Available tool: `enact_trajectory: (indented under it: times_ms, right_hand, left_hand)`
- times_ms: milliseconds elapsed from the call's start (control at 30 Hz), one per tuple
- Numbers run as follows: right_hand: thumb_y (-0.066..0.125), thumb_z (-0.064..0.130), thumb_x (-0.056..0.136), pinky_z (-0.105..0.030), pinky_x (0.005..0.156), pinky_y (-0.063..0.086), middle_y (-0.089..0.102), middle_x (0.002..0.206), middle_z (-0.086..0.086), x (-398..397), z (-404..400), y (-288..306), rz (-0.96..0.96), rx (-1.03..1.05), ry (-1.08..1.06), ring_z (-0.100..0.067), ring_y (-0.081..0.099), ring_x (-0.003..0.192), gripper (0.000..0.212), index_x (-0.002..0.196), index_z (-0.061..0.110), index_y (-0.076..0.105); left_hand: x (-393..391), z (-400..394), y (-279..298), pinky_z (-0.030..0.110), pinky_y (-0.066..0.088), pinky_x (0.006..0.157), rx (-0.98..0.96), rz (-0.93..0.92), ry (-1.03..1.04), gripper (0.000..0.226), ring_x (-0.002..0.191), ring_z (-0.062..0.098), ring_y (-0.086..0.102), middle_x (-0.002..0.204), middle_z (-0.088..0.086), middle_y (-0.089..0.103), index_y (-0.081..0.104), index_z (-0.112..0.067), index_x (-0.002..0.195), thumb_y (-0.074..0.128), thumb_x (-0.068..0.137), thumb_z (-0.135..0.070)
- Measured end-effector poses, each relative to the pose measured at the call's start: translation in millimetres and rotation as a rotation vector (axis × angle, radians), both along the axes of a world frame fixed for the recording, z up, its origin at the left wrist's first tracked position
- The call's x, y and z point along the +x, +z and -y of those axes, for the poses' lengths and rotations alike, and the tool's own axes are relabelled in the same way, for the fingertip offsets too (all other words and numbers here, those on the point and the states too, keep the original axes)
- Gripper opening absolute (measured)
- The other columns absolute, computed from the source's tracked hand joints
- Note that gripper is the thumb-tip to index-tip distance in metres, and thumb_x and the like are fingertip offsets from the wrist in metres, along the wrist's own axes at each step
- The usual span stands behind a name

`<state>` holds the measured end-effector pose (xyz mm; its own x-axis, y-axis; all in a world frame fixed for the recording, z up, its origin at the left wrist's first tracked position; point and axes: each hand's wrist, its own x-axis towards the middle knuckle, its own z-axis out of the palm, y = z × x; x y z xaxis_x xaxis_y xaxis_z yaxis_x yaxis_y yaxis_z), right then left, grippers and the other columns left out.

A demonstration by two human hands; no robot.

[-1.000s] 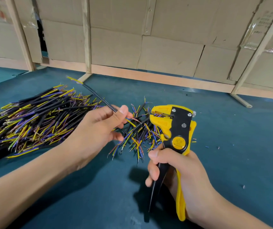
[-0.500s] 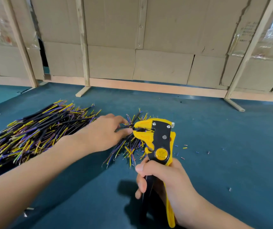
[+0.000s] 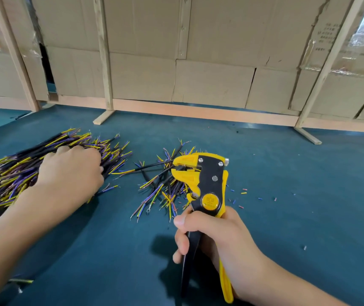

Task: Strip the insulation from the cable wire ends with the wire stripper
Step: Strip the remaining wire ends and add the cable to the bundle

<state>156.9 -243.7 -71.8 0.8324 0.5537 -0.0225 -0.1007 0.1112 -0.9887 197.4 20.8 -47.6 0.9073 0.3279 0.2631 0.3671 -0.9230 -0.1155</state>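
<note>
Cables are light, thin and floppy, so pinch one by the black jacket close to the end. Left hand is on the big cable pile, fingers curled in, can't tell if it's got one tbh. Right hand grips the wire stripper handles, a cable poking from its mouth. Plenty of open mat to the right.

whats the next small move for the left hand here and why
Probably pinch one cable out of the big pile and bring its end to the wire stripper. The left hand rests on that pile with no cable visibly lifted, while the right hand holds the stripper upright by the smaller pile.
</note>
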Motion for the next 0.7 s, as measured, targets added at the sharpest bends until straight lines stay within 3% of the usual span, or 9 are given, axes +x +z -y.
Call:
enact_trajectory:
  times_ms: [67, 133, 200, 300, 367, 433, 500, 600, 700]
  right_hand:
    - [0.072, 0.027, 0.072, -0.034, 0.064, 0.054, 0.059, 0.058, -0.012, 0, 0, -1, 0.007, 0.007, -0.002, -0.029, 0.061, 0.058, 0.022, 0.059, 0.011, 0.062]
    - [0.073, 0.029, 0.071, -0.04, 0.067, 0.052, 0.059, 0.06, -0.012, 1, 0, -2, 0.016, 0.012, -0.004, -0.03, 0.062, 0.06, 0.024, 0.061, 0.011, 0.063]
    - [0.074, 0.03, 0.071, -0.043, 0.067, 0.047, 0.06, 0.062, -0.012, 4, 0, -4, 0.004, 0.042, -0.007, -0.032, 0.064, 0.061, 0.02, 0.064, 0.014, 0.064]
    - [0.074, 0.025, 0.074, -0.033, 0.054, 0.046, 0.064, 0.069, -0.016, 12, 0, -6, -0.002, 0.144, -0.042, -0.038, 0.068, 0.069, 0.01, 0.073, 0.017, 0.068]
    - [0.07, 0.017, 0.077, -0.033, 0.05, 0.047, 0.064, 0.071, -0.017, 19, 3, -5, 0.033, 0.198, -0.113, -0.04, 0.067, 0.072, 0.004, 0.075, 0.014, 0.069]
    - [0.068, 0.016, 0.075, -0.035, 0.051, 0.049, 0.063, 0.073, -0.019, 27, 8, -2, 0.033, 0.261, -0.193, -0.04, 0.066, 0.072, 0.008, 0.078, 0.009, 0.068]
    - [0.071, 0.018, 0.068, -0.04, 0.065, 0.056, 0.063, 0.074, -0.02, 35, 13, 1, -0.022, 0.35, -0.249, -0.039, 0.066, 0.074, 0.018, 0.08, 0.005, 0.069]
    - [0.071, 0.018, 0.066, -0.05, 0.089, 0.057, 0.068, 0.085, -0.023, 44, 21, 9, -0.05, 0.474, -0.263, -0.04, 0.069, 0.084, 0.029, 0.089, 0.001, 0.071]
    - [0.07, 0.013, 0.069, -0.049, 0.08, 0.059, 0.069, 0.1, -0.024, 48, 27, 15, 0.008, 0.469, -0.234, -0.038, 0.069, 0.08, 0.029, 0.095, -0.001, 0.069]
  left_hand:
    - [-2, 5, 0, 0.047, 0.046, 0.086, 0.019, 0.093, -0.02, 0.019, 0.109, 0.042, 0.056, 0.112, 0.019, 0.064, 0.061, -0.008, 0.107, 0.054, 0.097, -0.023]
    - [-2, 9, 2, 0.051, 0.047, 0.081, -0.087, 0.227, -0.141, 0.012, 0.102, 0.043, 0.058, 0.108, 0.02, 0.062, 0.055, -0.005, 0.105, 0.055, 0.093, -0.009]
    - [-3, 14, 6, 0.048, 0.048, 0.075, -0.239, 0.357, -0.336, 0.014, 0.092, 0.04, 0.061, 0.104, 0.012, 0.065, 0.05, -0.01, 0.106, 0.054, 0.094, -0.005]
    - [-8, 28, 8, 0.041, 0.049, 0.07, -0.283, 0.522, -0.637, 0.013, 0.074, 0.033, 0.066, 0.098, -0.007, 0.073, 0.05, -0.013, 0.115, 0.051, 0.102, -0.011]
    - [-12, 41, 5, 0.034, 0.05, 0.075, -0.345, 0.556, -0.775, 0.022, 0.071, 0.021, 0.067, 0.099, -0.016, 0.073, 0.055, -0.015, 0.122, 0.048, 0.102, -0.018]
    - [-13, 51, -2, 0.025, 0.049, 0.07, -0.587, 0.505, -0.871, 0.025, 0.067, 0.009, 0.067, 0.096, -0.019, 0.071, 0.06, -0.017, 0.122, 0.047, 0.1, -0.02]
    - [-14, 61, -12, 0.033, 0.051, 0.064, -0.792, 0.447, -0.93, 0.022, 0.064, 0.01, 0.068, 0.095, -0.014, 0.07, 0.062, -0.018, 0.116, 0.047, 0.1, -0.018]
    - [-16, 67, -23, 0.041, 0.052, 0.072, -0.628, 0.474, -0.997, 0.021, 0.072, 0.007, 0.065, 0.093, -0.015, 0.07, 0.064, -0.015, 0.113, 0.049, 0.099, -0.014]
    - [-14, 67, -26, 0.04, 0.048, 0.078, -0.377, 0.507, -1.015, 0.021, 0.073, 0.016, 0.06, 0.091, -0.014, 0.07, 0.067, -0.012, 0.113, 0.052, 0.098, -0.012]
